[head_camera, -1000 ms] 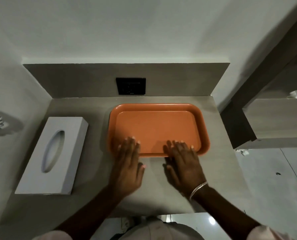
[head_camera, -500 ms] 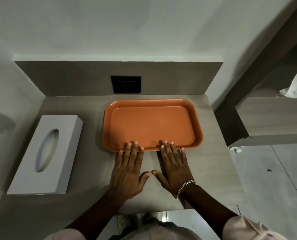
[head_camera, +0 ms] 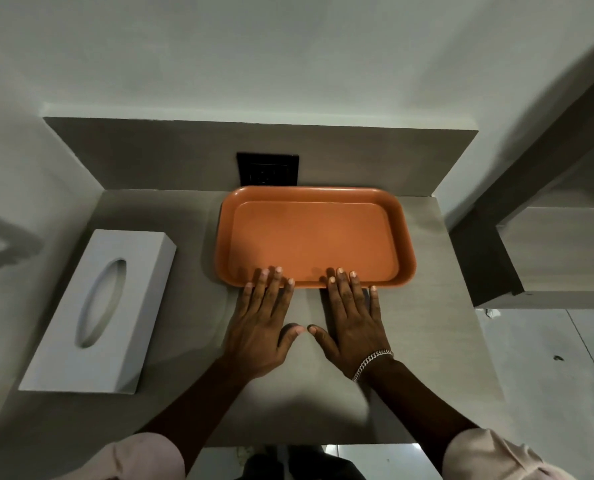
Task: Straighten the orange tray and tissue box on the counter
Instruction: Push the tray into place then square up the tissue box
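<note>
The orange tray (head_camera: 314, 197) lies empty on the grey counter (head_camera: 198, 393), its far rim against the back panel and its long side roughly parallel to it. My left hand (head_camera: 262, 323) and my right hand (head_camera: 352, 320) lie flat on the counter, fingers spread, with the fingertips resting on the tray's near rim. Neither hand grips anything. The white tissue box (head_camera: 98, 310) sits at the left of the counter, turned at an angle, with an oval slot in its top.
A black wall socket (head_camera: 267, 169) sits in the back panel just behind the tray's left part. A wall bounds the counter on the left. To the right stands a grey shelf unit (head_camera: 544, 258) above a tiled floor (head_camera: 548, 375).
The tray has slid away from me until it meets the back panel. My hands moved with it and closer together, and the fingertips drew back from the tray's floor to its near rim.
</note>
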A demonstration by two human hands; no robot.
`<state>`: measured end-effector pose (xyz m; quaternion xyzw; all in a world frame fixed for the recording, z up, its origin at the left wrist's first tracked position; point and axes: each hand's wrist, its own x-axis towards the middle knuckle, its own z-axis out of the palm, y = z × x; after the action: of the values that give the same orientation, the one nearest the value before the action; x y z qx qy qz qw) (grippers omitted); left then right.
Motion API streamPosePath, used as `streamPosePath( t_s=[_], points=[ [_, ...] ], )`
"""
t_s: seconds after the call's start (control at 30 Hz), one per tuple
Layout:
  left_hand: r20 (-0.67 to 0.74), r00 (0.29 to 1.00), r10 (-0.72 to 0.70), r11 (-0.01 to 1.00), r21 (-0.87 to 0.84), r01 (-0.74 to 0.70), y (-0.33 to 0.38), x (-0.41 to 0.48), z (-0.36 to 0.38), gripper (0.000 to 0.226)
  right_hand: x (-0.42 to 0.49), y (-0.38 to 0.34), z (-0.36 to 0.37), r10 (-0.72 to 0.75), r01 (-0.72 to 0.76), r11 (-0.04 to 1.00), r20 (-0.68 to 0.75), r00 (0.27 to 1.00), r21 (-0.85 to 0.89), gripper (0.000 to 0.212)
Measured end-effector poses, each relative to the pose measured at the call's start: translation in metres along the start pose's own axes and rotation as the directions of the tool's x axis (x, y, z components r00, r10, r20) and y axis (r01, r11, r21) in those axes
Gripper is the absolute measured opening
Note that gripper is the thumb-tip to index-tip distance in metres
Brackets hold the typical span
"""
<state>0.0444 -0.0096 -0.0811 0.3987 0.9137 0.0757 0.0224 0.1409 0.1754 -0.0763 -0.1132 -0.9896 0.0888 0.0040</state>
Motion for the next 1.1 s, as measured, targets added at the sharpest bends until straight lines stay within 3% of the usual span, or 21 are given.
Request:
streamPosePath(
  t_s=[0.23, 0.33, 0.4, 0.57, 0.7, 0.9, 1.1],
  points=[
    [-0.086, 0.996, 0.030, 0.986, -0.161, -0.043, -0.003, -0.009, -0.022, 0.068, 0.000, -0.011, -0.009, -0.018, 0.020, 0.995, -0.017, 1.000, 0.100, 0.084],
    [-0.246, 0.964, -0.102, 0.951, -0.308, 0.023, -0.015, -0.024, -0.041, 0.065, -0.003, -0.036, -0.020, -0.166, 0.173, 0.954, -0.051, 0.985, 0.243, 0.078],
    [-0.302, 0.929, -0.215, 0.941, -0.317, 0.114, -0.033, -0.039, -0.054, 0.065, -0.003, -0.062, -0.023, -0.301, 0.306, 0.908, -0.062, 0.952, 0.286, 0.073],
    [-0.215, 0.824, -0.524, 0.850, -0.193, 0.490, -0.091, -0.072, -0.083, 0.077, 0.017, -0.117, -0.018, -0.523, 0.493, 0.840, 0.099, 0.847, 0.226, 0.073],
    [-0.128, 0.711, -0.692, 0.722, -0.110, 0.683, -0.129, -0.091, -0.088, 0.102, 0.037, -0.151, -0.003, -0.577, 0.564, 0.817, 0.203, 0.791, 0.120, 0.079],
    [-0.068, 0.592, -0.803, 0.596, -0.066, 0.800, -0.151, -0.091, -0.087, 0.113, 0.045, -0.169, 0.022, -0.579, 0.594, 0.804, 0.268, 0.770, 0.031, 0.083],
    [-0.093, 0.559, -0.824, 0.566, -0.114, 0.816, -0.156, -0.088, -0.086, 0.118, 0.046, -0.171, 0.030, -0.580, 0.600, 0.800, 0.246, 0.777, -0.010, 0.085]
  ],
)
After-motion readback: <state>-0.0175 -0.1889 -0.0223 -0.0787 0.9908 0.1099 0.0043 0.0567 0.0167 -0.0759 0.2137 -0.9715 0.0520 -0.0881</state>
